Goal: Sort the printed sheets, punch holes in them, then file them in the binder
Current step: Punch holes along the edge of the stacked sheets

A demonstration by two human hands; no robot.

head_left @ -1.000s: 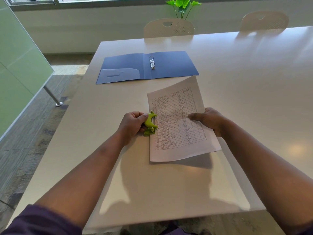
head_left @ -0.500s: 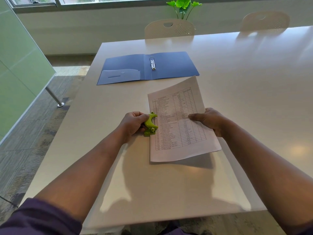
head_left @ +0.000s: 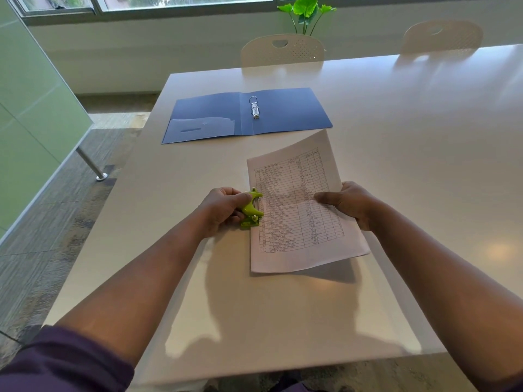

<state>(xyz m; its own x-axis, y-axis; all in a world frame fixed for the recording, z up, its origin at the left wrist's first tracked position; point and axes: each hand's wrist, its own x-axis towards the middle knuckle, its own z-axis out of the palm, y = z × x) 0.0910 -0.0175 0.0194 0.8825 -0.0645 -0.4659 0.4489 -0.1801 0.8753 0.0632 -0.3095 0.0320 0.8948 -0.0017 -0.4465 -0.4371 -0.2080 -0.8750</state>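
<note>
Nothing has moved: left hand (head_left: 223, 209) grips punch (head_left: 252, 210) on sheets (head_left: 297, 210)

Table (head_left: 396, 165): bears binder, sheets and hole punch.
Binder (head_left: 288, 108): lies open and flat at far left of table, beyond sheets, well apart from both hands.
Ring clip (head_left: 254, 108): stands on binder, just right of its fold.
Printed sheets (head_left: 297, 210): in middle of table, nearer than binder, right edge raised off tabletop.
Hole punch (head_left: 251, 212): at left edge of sheets, about midway along it.
Left hand (head_left: 223, 210): left of sheets, grips hole punch.
Right hand (head_left: 351, 205): at right edge of sheets, holds them, thumb on top.
Chairs (head_left: 283, 50): two, behind far edge of table.
Plant (head_left: 305, 12): behind left chair, below window.
</note>
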